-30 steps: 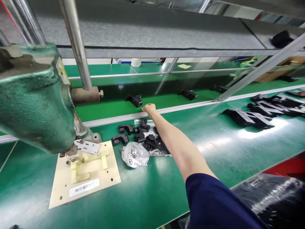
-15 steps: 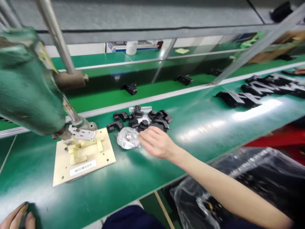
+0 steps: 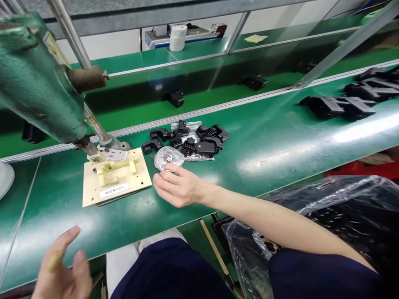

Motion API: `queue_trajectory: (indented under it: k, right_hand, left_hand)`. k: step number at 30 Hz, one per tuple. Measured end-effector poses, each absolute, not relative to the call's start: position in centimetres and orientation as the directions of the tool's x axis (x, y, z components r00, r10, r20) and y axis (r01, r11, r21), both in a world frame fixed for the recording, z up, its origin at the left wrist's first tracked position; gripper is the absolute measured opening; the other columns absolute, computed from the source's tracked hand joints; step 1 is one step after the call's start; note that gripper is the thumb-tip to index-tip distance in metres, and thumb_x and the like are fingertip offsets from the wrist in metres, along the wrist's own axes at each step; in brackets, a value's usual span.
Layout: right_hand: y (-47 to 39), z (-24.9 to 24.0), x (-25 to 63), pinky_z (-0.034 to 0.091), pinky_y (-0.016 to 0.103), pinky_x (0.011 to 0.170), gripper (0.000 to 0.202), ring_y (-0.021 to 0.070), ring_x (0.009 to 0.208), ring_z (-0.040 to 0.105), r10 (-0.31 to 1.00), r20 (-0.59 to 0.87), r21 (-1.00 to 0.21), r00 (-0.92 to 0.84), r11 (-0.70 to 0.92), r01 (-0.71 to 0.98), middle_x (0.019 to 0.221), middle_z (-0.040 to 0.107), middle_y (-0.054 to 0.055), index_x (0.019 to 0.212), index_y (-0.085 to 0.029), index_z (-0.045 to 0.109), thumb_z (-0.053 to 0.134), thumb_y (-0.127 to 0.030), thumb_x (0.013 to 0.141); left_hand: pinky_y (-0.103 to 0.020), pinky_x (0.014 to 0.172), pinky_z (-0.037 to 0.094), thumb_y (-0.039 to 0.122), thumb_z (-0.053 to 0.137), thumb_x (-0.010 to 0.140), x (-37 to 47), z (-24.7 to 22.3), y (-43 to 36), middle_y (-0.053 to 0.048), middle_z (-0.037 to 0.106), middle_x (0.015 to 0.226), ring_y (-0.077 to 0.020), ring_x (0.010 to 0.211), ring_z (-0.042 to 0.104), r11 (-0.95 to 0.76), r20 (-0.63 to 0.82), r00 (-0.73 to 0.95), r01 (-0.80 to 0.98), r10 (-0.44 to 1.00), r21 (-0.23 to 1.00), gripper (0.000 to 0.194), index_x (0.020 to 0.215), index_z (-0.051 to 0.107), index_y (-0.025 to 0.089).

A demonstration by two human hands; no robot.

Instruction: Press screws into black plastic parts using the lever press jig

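My right hand (image 3: 177,186) is just in front of a small clear plastic bag (image 3: 168,157) of little metal parts. Its fingers are curled together, and whatever they hold, if anything, is hidden. Behind the bag lies a pile of black plastic parts (image 3: 205,146), some of them hook-shaped. My left hand (image 3: 64,265), a little blurred, is over the near edge of the bench with thumb and index finger spread; nothing shows between them. A cream fixture plate (image 3: 116,195) with raised blocks and a white label sits between the two hands.
A green press (image 3: 37,83) with a steel column (image 3: 70,35) stands over the fixture on the left. Behind the bench runs a green belt (image 3: 124,116) carrying black parts. More black parts (image 3: 336,107) line the right. A plastic-lined container (image 3: 311,207) is below the bench at right.
My right hand has moved left and toward me, away from the black pile, to the front of the bag. My left hand has come further into view with its fingers apart. The camera view has shifted.
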State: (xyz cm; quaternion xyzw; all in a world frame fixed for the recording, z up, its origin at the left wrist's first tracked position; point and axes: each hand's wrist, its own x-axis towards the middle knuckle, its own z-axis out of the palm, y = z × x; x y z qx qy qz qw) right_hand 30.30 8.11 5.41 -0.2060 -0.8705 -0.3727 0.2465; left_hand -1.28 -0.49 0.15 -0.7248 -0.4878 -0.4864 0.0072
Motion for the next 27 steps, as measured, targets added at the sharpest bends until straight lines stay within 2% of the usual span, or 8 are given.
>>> queue_trajectory:
  k: [3, 6, 8, 13, 17, 21, 24, 27]
  right_hand:
    - [7.9, 5.4, 29.3, 0.049, 0.033, 0.079, 0.011, 0.0126, 0.073, 0.053, 0.149, 0.587, 0.533, -0.796, 0.669, 0.518, 0.087, 0.064, 0.006, 0.078, -0.014, 0.062, 0.054, -0.01, 0.086]
    - [7.6, 5.5, 28.7, 0.05, 0.033, 0.079, 0.01, 0.0128, 0.073, 0.054, 0.13, 0.606, 0.5, -0.785, 0.705, 0.503, 0.087, 0.065, 0.006, 0.079, -0.014, 0.062, 0.055, -0.012, 0.086]
    - [7.3, 5.6, 28.4, 0.05, 0.033, 0.08, 0.013, 0.0128, 0.074, 0.054, 0.141, 0.61, 0.475, -0.78, 0.722, 0.502, 0.087, 0.065, 0.006, 0.081, -0.014, 0.062, 0.052, -0.015, 0.089]
    - [6.7, 5.6, 28.0, 0.049, 0.035, 0.082, 0.016, 0.0137, 0.074, 0.054, 0.157, 0.602, 0.451, -0.783, 0.743, 0.495, 0.09, 0.064, 0.008, 0.081, -0.014, 0.06, 0.046, -0.013, 0.09]
    - [6.7, 5.2, 27.7, 0.048, 0.037, 0.083, 0.018, 0.0156, 0.078, 0.056, 0.146, 0.604, 0.436, -0.783, 0.762, 0.478, 0.093, 0.063, 0.01, 0.081, -0.014, 0.057, 0.042, -0.013, 0.091]
    - [6.5, 5.5, 27.2, 0.046, 0.038, 0.091, 0.024, 0.0156, 0.082, 0.056, 0.15, 0.573, 0.443, -0.806, 0.771, 0.458, 0.093, 0.064, 0.007, 0.084, -0.015, 0.06, 0.038, -0.014, 0.092]
    - [6.2, 6.1, 26.5, 0.042, 0.039, 0.102, 0.027, 0.0162, 0.091, 0.056, 0.188, 0.529, 0.47, -0.827, 0.747, 0.47, 0.104, 0.064, 0.009, 0.096, -0.013, 0.063, 0.037, -0.018, 0.095]
    - [5.9, 6.9, 25.7, 0.041, 0.044, 0.106, 0.027, 0.02, 0.104, 0.055, 0.227, 0.516, 0.486, -0.826, 0.716, 0.5, 0.115, 0.061, 0.011, 0.107, -0.011, 0.063, 0.041, -0.022, 0.095]
  left_hand:
    - [-0.045, 0.083, 0.058, -0.006, 0.059, 0.073, 2.6, 1.7, 0.4, -0.009, 0.068, 0.106, -0.0242, 0.098, 0.067, -0.69, 0.78, 0.148, 0.585, 0.607, 0.426, 0.073, 0.139, 0.044, 0.022]
    - [-0.048, 0.089, 0.055, -0.007, 0.053, 0.077, 5.3, 2.6, 1.5, -0.011, 0.069, 0.107, -0.024, 0.105, 0.066, -0.826, 0.825, 0.259, 0.425, 0.503, 0.37, 0.066, 0.138, 0.044, 0.017]
    - [-0.05, 0.093, 0.053, -0.004, 0.054, 0.078, 6.4, 3.2, 1.9, -0.012, 0.07, 0.108, -0.0246, 0.11, 0.063, -0.855, 0.808, 0.345, 0.397, 0.477, 0.334, 0.058, 0.133, 0.047, 0.016]
    - [-0.052, 0.102, 0.046, -0.001, 0.055, 0.078, 7.8, 4.6, 1.8, -0.015, 0.07, 0.106, -0.026, 0.121, 0.057, -0.889, 0.785, 0.464, 0.397, 0.41, 0.23, 0.031, 0.106, 0.056, 0.011]
    - [-0.057, 0.108, 0.038, -0.002, 0.056, 0.077, 9.2, 5.5, 1.5, -0.012, 0.072, 0.1, -0.0258, 0.127, 0.052, -0.875, 0.792, 0.47, 0.458, 0.39, 0.159, 0.023, 0.093, 0.055, 0.014]
    - [-0.062, 0.111, 0.032, 0.002, 0.056, 0.081, 10.4, 5.8, 1.4, -0.01, 0.072, 0.101, -0.0258, 0.132, 0.048, -0.857, 0.794, 0.455, 0.491, 0.404, 0.155, 0.017, 0.09, 0.056, 0.016]
    - [-0.063, 0.111, 0.032, 0.008, 0.06, 0.081, 10.6, 5.7, 1.1, -0.01, 0.071, 0.101, -0.0271, 0.132, 0.048, -0.856, 0.801, 0.447, 0.496, 0.398, 0.148, 0.013, 0.09, 0.058, 0.017]
    - [-0.06, 0.113, 0.031, 0.009, 0.066, 0.077, 10.4, 5.5, 0.7, -0.01, 0.07, 0.1, -0.028, 0.131, 0.047, -0.846, 0.829, 0.41, 0.516, 0.379, 0.131, 0.016, 0.088, 0.061, 0.018]
